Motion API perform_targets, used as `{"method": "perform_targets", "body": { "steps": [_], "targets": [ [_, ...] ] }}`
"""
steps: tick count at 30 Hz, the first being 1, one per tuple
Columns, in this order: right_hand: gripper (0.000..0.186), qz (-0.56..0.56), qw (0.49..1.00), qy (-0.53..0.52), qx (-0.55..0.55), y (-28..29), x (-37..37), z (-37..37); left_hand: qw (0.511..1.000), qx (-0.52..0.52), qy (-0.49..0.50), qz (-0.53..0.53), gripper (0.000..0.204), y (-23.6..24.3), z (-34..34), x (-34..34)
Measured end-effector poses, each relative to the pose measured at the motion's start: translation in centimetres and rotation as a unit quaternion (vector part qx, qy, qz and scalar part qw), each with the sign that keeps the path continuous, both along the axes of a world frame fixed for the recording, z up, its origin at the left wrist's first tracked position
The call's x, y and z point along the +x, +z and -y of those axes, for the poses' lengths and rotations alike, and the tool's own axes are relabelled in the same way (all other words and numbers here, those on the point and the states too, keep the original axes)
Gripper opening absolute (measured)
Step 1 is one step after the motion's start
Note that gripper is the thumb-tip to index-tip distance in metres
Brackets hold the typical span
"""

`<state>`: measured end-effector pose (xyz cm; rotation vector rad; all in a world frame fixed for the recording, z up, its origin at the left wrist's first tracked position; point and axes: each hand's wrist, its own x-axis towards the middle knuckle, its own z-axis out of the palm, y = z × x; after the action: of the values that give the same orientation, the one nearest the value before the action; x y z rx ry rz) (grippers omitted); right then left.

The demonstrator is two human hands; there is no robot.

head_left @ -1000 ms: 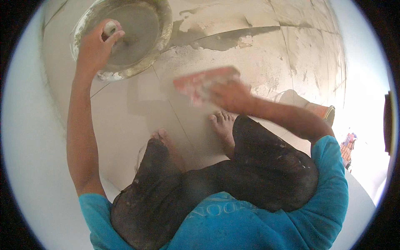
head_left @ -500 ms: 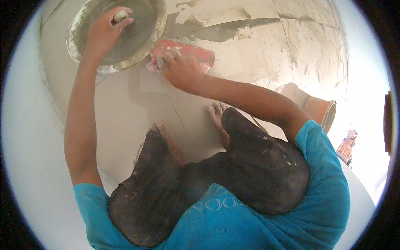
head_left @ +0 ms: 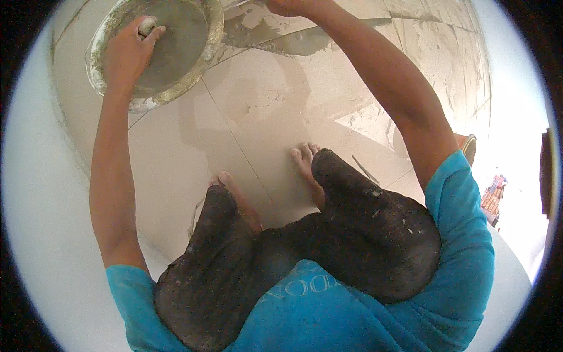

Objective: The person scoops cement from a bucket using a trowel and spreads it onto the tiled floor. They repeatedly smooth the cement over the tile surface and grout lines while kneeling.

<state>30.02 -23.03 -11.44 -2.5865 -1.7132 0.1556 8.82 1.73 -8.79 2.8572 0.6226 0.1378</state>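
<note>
At the upper left, a round basin point(head_left: 212, 44) with a crusted rim holds grey, wet, cement-like slurry point(head_left: 182, 53). My left hand point(head_left: 126, 56) is over it, closed round a rounded grey handle end point(head_left: 147, 26); whatever lies below the handle is hidden. My right hand point(head_left: 287, 6) reaches to the top edge, where the picture cuts off its fingers. Beside it, only a pale strip of the float point(head_left: 236, 3) shows. Wet grey slurry point(head_left: 299, 42) is smeared over the floor tiles just below that hand.
Large beige floor tiles point(head_left: 176, 141) with thin dark joints surround my bare feet point(head_left: 305, 157). An orange bucket point(head_left: 468, 146) is partly hidden behind my right upper arm. A pale wall point(head_left: 41, 176) stands on the left.
My right hand has swept the red float away from me, up to the top edge, leaving wiped tile behind. My left hand and the basin appear slightly farther left.
</note>
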Motion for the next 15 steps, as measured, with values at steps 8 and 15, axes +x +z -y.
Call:
{"method": "perform_targets", "body": {
  "steps": [8,15],
  "targets": [
    [0.015,0.023,0.985,0.15,-0.087,-0.1,-3.7,1.8,1.0,0.008,0.016,0.0,0.043,0.0,-0.8,-0.2],
    [0.031,-0.001,0.995,0.104,0.003,2.9,-6.8,10.7,0.992,-0.106,-0.034,0.066,0.04,1.4,2.2,-0.2]
  ]
}}
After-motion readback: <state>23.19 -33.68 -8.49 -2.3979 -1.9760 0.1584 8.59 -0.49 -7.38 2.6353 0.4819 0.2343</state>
